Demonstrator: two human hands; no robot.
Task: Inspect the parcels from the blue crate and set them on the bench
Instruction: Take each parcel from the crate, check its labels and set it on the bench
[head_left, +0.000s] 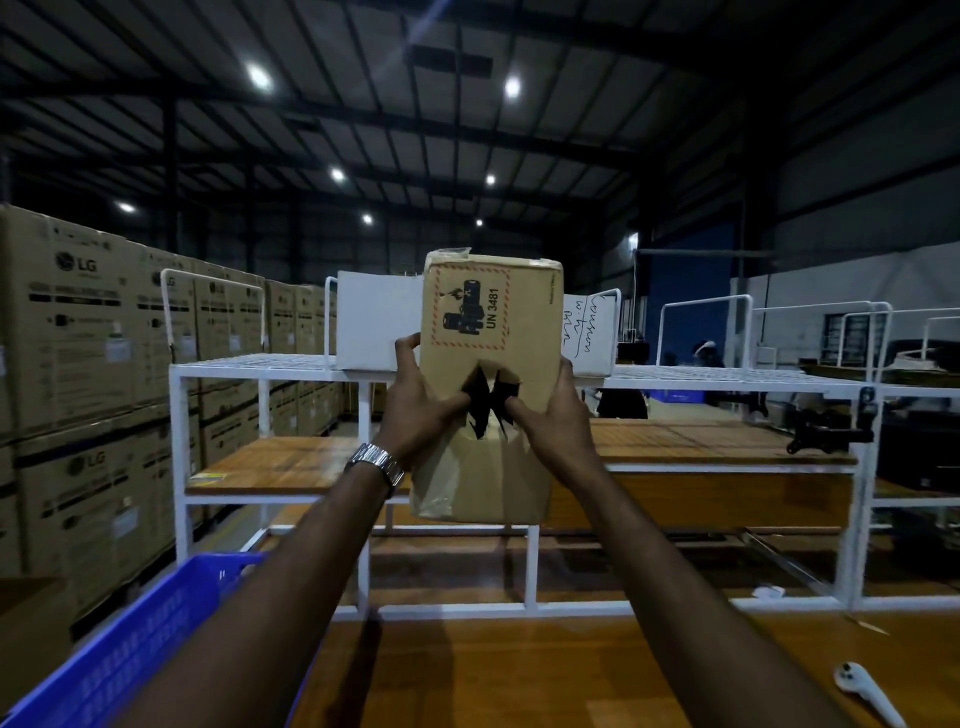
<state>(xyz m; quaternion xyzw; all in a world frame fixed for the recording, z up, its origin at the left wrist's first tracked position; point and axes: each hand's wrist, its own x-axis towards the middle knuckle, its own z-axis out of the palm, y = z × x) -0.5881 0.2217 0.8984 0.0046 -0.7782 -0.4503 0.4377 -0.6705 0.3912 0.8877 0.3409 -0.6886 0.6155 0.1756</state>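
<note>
Above the bench (467, 670), at chest height in front of the person: a brown cardboard parcel (488, 395) held upright between both hands. Left hand (415, 410) grips the parcel's left edge, fingers curled round the side, thumb lying across the front face. Right hand (550, 415) grips the right edge the same way, thumb reaching in toward the middle. Metal watch (376, 467) on the left wrist.

Between the two thumbs: a ragged dark tear (485, 408) in the parcel's front face, flaps of card bent outward. Above the thumbs: a printed label with red hatched border (470, 309), battery pictogram, text "UN 3481". Clear tape on the parcel's top edge and lower left corner.

Below and left of the left forearm: the blue crate (130, 649), only its rim and slatted wall in view; contents not visible.

Behind the parcel: a white metal rack (270, 364) with wire-mesh top shelf and wooden lower shelves. On the top shelf just behind the grip, white board pieces (371, 327), the right one with handwriting, not legible.

Far left of the hands: stacked brown cartons marked LG (83, 322). Lower right of the right forearm, on the bench: a white handheld object (865, 693), kind unclear. Background right blurred; dark roof with spot lamps overhead.
</note>
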